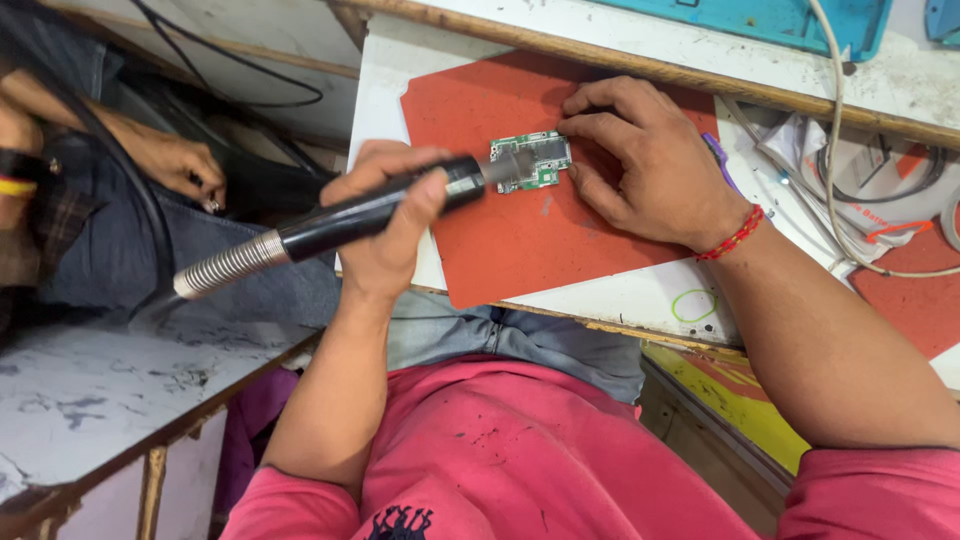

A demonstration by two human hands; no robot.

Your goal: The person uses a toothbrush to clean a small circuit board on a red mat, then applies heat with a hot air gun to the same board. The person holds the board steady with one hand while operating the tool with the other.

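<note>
A small green circuit board (535,160) lies on a red work mat (520,240). My left hand (385,215) grips a black hot-air wand (370,210) with a metal spring sleeve at its rear, and its nozzle rests over the board's left part. My right hand (650,165) lies flat on the mat with its fingertips pressing the board's right edge. A red thread band circles my right wrist.
Another person's hand (175,160) rests on dark trousers at the left. A marbled side table (110,390) sits at lower left. White cables and packets (860,180) lie at the right, with a blue tray (770,20) behind the wooden ledge.
</note>
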